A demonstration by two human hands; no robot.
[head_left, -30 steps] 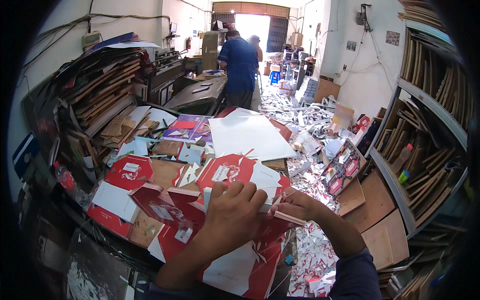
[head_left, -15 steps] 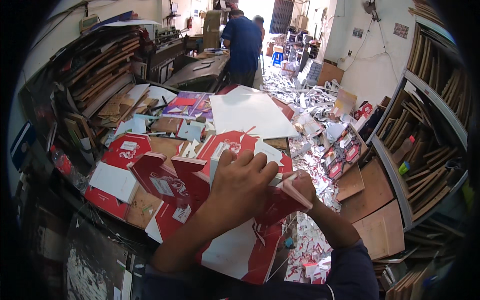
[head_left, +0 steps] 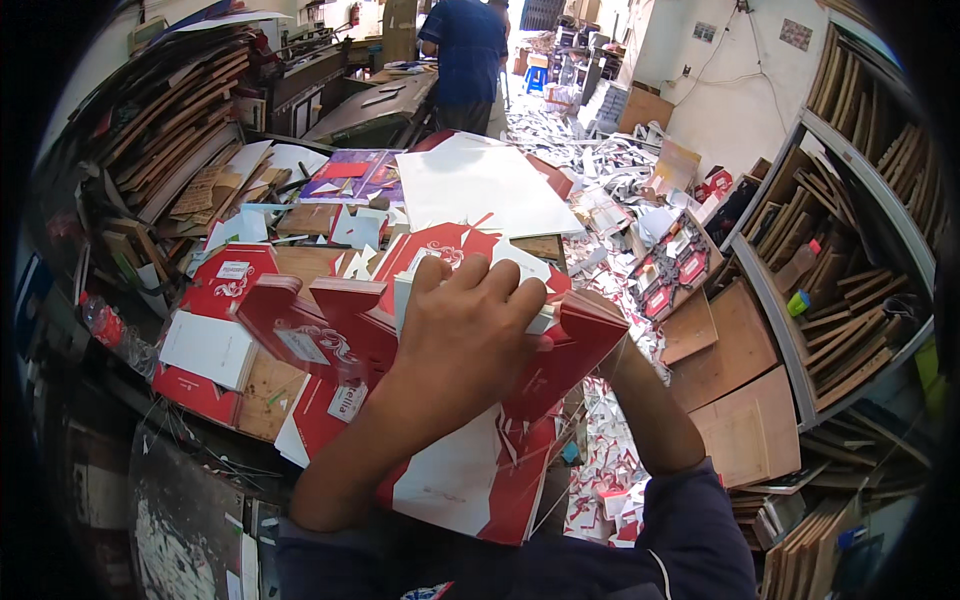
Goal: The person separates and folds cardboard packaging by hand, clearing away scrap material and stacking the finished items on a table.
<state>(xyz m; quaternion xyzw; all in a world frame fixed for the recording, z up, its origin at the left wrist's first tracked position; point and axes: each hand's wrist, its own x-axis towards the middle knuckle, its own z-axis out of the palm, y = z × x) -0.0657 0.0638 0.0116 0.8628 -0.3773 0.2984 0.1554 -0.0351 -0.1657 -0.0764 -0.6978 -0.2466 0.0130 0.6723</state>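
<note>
My left hand is closed over the upper edge of a thick stack of red and white printed card blanks, cut in box-like outlines with notched edges. The stack stands tilted on edge. My right hand is behind the stack's right end, and its fingers are hidden by the red card. Below my left forearm, more red and white blanks lie at the near edge of the table. Left of the hands rests another pile of blanks, white side up, with red ones around it.
A large white sheet lies at the table's far side. Paper scraps cover the floor to the right. Wooden boards fill a grey-framed shelf on the right and a stack on the left. A person in blue stands beyond.
My right hand has gone from gripping the stack's right corner to behind it. That red end now stands higher and more spread toward the right. The view has shifted slightly.
</note>
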